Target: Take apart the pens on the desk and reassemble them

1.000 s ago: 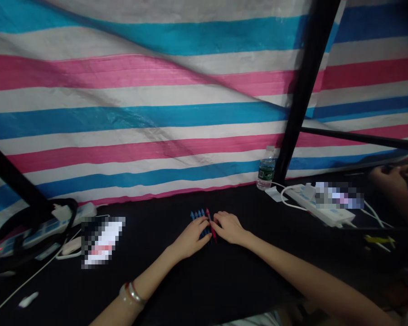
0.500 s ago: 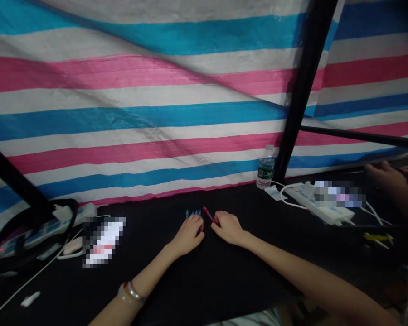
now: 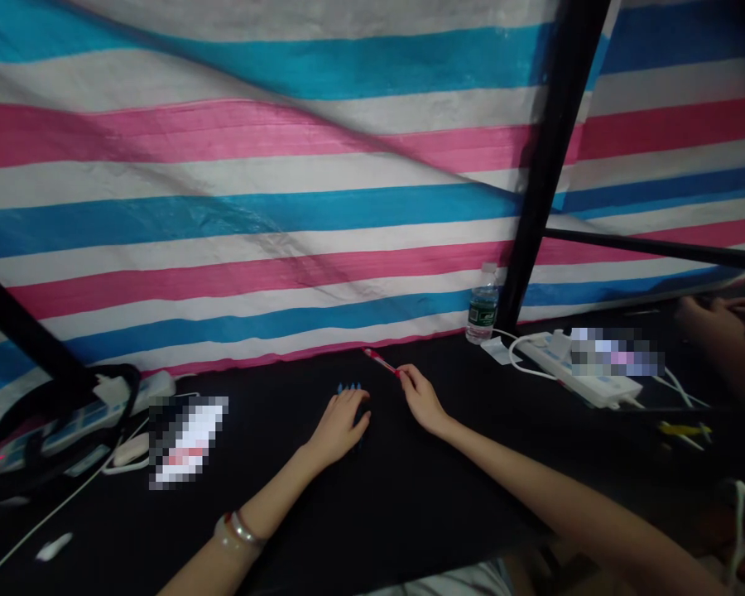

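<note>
In the head view, my right hand [image 3: 423, 399] pinches the near end of a red pen [image 3: 382, 360]. The pen slants away to the left, its far tip close to the foot of the striped sheet. My left hand [image 3: 340, 424] lies over several blue pens [image 3: 349, 387] on the black table, fingers stretched out and thumb apart. Only the pens' far tips and a bit near the thumb show; the palm hides the rest.
A water bottle [image 3: 483, 305] stands by a black post at the back right, beside a white power strip [image 3: 587, 372]. Another strip with black cables [image 3: 55, 430] lies at left, near a blurred-out bright item [image 3: 189, 443]. Another person's hands [image 3: 720, 327] are at far right.
My right hand has lifted the red pen up and away, toward the striped sheet, turning it flatter. My left hand has shifted slightly left, its thumb now further apart.
</note>
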Demonstrator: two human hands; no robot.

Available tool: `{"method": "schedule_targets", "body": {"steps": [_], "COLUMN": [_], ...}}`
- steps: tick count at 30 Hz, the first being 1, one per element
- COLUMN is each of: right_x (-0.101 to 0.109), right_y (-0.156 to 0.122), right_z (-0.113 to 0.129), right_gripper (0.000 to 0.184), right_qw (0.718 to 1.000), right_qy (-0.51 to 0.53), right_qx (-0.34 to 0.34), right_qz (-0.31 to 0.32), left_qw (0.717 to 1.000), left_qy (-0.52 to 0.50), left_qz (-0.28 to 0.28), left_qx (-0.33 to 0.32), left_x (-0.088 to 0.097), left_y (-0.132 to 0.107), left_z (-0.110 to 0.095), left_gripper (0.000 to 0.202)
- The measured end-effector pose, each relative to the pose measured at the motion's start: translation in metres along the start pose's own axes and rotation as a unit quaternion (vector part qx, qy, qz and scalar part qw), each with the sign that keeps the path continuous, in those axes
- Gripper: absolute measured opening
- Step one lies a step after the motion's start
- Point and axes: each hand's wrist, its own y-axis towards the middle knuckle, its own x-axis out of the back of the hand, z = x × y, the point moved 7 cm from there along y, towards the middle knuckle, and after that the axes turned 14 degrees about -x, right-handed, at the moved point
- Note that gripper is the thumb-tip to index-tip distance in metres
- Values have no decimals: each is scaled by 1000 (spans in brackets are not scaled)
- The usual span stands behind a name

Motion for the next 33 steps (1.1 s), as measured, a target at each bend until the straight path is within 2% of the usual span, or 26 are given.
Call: {"method": "schedule_targets", "body": {"steps": [4,7,9,13,17,25,29,33], "right_x": [-2,-3,-4,-9,-13,-14,-15,-14], "right_y": [-1,-4,-7,-12,-14,-16,-17,-19], "right_z": [1,4,6,9,12,14,16,18], "right_gripper": [29,27,31,46,52,57,55,54], "right_qw": [1000,1000,999,993,984,972,966,962], "right_qy": [0,-22,-46,-109,-166,-213,-220,-221], "right_qx": [-4,5,16,33,59,91,127,155], "right_qz": [13,17,21,35,39,42,42,41], "left_qw": [998,991,986,983,981,983,985,988], "left_qy": [20,86,132,174,184,159,132,117], "left_qz": [-51,-101,-105,-37,23,56,88,90], "left_qx": [19,19,8,-39,-55,-70,-62,-49], "left_x": [9,20,22,12,3,-2,-9,-11], "left_y": [0,0,1,4,6,4,3,2], "left_z": [-1,-6,-11,-21,-25,-22,-17,-15], "left_gripper": [37,44,45,31,31,35,37,38]}}
